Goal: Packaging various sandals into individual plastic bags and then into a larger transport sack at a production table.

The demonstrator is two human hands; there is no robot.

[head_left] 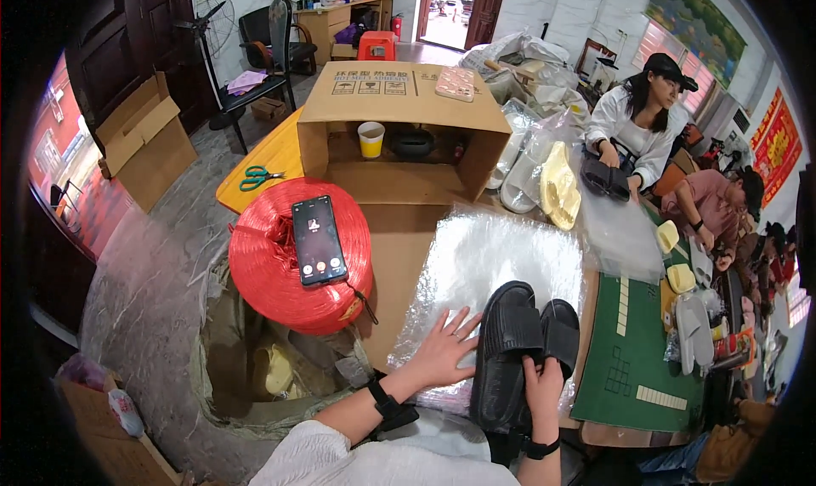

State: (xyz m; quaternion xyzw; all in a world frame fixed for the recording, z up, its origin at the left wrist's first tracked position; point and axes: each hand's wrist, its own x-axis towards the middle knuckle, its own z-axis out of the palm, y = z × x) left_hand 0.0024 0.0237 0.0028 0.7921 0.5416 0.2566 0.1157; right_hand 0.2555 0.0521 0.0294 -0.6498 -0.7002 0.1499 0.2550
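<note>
A pair of black slide sandals (501,380) lies over a stack of clear plastic bags (501,256) in front of me. My right hand (544,384) grips the smaller-looking right sandal, its thumb and fingers closed at the strap opening. Beside the left sandal, my left hand (444,350) rests flat on the bags with its fingers spread, holding nothing. A phone (320,239) with a lit screen lies on a big roll of red plastic twine (255,273), to the left of the bags.
An open cardboard box (374,95) holding a yellow cup (371,140) stands beyond the bags. Green-handled scissors (255,177) lie on the yellow tabletop. A sack (225,384) stands at lower left. At right, a co-worker (650,103) handles black slides near a green mat (633,350).
</note>
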